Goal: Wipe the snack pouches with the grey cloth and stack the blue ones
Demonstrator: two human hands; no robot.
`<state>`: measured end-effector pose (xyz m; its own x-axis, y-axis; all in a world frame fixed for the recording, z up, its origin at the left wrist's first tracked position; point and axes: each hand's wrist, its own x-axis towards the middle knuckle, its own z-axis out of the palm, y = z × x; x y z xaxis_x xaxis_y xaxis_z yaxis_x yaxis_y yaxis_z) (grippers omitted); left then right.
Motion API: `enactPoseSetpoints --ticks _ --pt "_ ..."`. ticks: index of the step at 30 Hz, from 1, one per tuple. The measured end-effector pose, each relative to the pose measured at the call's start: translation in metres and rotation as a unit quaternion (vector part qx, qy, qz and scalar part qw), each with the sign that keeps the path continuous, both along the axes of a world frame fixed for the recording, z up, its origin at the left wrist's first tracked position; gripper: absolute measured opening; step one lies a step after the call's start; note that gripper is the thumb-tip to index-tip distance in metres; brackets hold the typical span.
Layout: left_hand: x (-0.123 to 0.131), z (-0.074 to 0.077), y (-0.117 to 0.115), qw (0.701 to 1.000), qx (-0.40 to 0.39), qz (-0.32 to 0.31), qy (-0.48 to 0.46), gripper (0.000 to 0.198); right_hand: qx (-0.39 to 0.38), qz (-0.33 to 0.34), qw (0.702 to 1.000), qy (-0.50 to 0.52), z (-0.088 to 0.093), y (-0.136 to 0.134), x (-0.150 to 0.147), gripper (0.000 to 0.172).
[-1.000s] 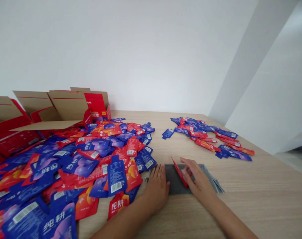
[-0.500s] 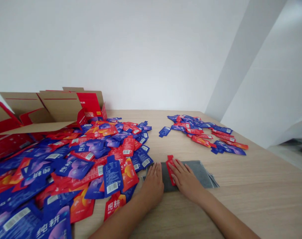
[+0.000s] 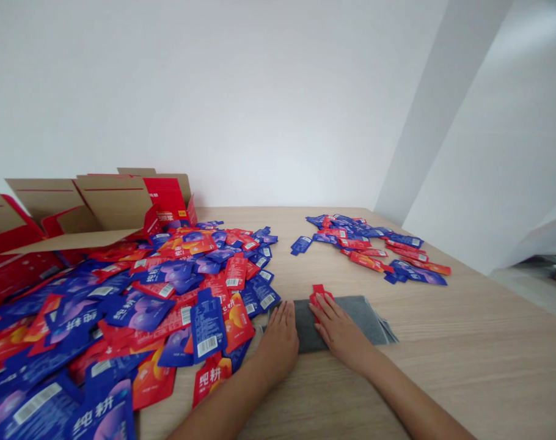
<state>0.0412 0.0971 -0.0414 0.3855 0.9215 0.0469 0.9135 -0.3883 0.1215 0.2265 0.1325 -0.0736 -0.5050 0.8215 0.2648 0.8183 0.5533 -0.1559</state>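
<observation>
A folded grey cloth [image 3: 364, 310] lies flat on the table in front of me. My left hand [image 3: 280, 339] rests palm down on its left end, fingers stretched out and close together. Lying flat on the middle of the cloth, my right hand [image 3: 341, 329] has its extended fingers over a red spouted pouch [image 3: 319, 289]. Only the pouch's top end shows beyond the fingertips; most of it is hidden under the hand. A blue pouch [image 3: 208, 324] with a barcode lies left of my left hand, on top of other pouches.
A large heap of red and blue pouches [image 3: 149, 308] spreads over the left side. Behind it stand open red cardboard boxes [image 3: 108, 205] with raised flaps. A smaller group of flat pouches [image 3: 365, 232] lies at the back right, near the table's [image 3: 479, 342] right edge.
My right hand has shifted slightly over the red pouch, so less of the pouch shows now. The left hand stays on the cloth. The camera view has tilted a little.
</observation>
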Motion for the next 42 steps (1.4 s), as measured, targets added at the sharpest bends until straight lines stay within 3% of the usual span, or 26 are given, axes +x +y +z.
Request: enactPoseSetpoints --ticks 3,7,12,17,23,26,34,42 --pt "-0.001 -0.001 0.0 1.0 0.001 -0.008 -0.004 0.058 0.008 -0.015 1.0 0.026 0.003 0.01 0.013 0.044" --pt "-0.003 -0.002 -0.001 1.0 0.004 -0.015 -0.012 0.057 0.033 -0.018 0.993 0.113 0.028 0.007 0.018 0.048" --pt "-0.003 0.002 -0.002 0.999 -0.011 -0.016 -0.027 0.058 0.07 0.093 0.965 0.236 0.057 -0.016 0.001 0.039" --pt "-0.003 0.0 0.001 1.0 -0.002 -0.028 -0.008 0.055 0.02 0.107 0.984 0.144 0.035 -0.026 -0.017 0.05" --pt "-0.002 -0.01 0.006 0.999 0.014 -0.035 0.02 0.054 -0.014 0.049 0.999 0.003 0.008 0.002 -0.018 0.048" --pt "-0.002 -0.011 0.006 0.999 0.012 -0.027 0.018 0.053 -0.03 0.031 0.999 0.001 0.01 0.01 -0.013 0.047" --pt "-0.003 -0.002 0.003 1.0 0.0 -0.024 -0.015 0.052 -0.094 0.106 0.99 0.023 0.021 -0.01 -0.004 0.049" --pt "-0.003 0.0 0.001 1.0 0.007 -0.014 -0.023 0.049 -0.056 0.047 0.996 0.047 0.022 0.005 0.003 0.049"
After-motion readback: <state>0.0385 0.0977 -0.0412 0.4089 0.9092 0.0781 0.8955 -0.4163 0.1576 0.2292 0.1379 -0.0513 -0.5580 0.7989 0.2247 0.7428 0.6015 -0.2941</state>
